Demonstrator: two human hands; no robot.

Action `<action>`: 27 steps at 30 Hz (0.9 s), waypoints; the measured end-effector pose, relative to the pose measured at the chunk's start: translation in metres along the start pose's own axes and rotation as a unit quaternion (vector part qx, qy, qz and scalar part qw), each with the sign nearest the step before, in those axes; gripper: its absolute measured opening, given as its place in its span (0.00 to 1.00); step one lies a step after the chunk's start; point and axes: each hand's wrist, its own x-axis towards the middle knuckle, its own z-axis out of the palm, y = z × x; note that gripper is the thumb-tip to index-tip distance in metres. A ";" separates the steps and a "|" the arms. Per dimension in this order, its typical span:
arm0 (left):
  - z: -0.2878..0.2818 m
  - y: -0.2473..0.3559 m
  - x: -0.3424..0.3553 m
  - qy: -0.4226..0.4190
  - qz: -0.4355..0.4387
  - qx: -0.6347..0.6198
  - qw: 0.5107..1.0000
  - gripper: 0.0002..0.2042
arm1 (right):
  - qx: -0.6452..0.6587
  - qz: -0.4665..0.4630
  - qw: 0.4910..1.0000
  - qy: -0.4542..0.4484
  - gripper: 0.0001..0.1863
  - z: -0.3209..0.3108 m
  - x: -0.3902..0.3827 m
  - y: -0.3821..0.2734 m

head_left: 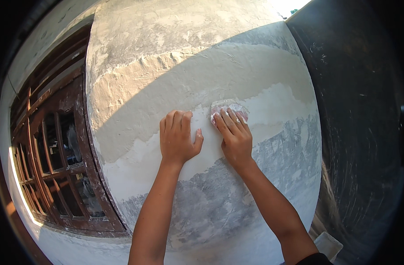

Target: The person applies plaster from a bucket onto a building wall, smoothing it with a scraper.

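A plastered wall (197, 66) fills the middle, with bands of beige, white and rough grey, and sunlight across its upper left. My left hand (179, 137) rests on the white band, fingers bent against the wall and thumb apart, with nothing visible in it. Just to its right, my right hand (232, 134) holds a flat, plaster-smeared pad (217, 108) against the wall, white with reddish patches, its fingers spread over the pad. The pad's underside is hidden, so I cannot tell exactly what kind of tool it is.
On the left is a brown wooden window (65, 185) with glass panes and white smears. A large dark, scuffed panel or sheet (352, 110) stands along the right. A pale object (330, 245), possibly a container, is partly visible low on the right.
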 end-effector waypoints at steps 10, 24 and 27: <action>0.002 -0.001 -0.001 0.002 -0.004 0.006 1.000 0.21 | 0.004 0.005 1.000 0.000 0.19 0.014 -0.003 0.001; 0.000 0.000 0.000 -0.005 -0.006 0.008 1.000 0.19 | 0.006 0.030 1.000 0.001 0.19 0.008 0.002 -0.003; -0.001 0.002 0.002 -0.001 -0.006 0.009 1.000 0.19 | 0.010 0.046 0.998 0.037 0.19 0.007 0.016 -0.002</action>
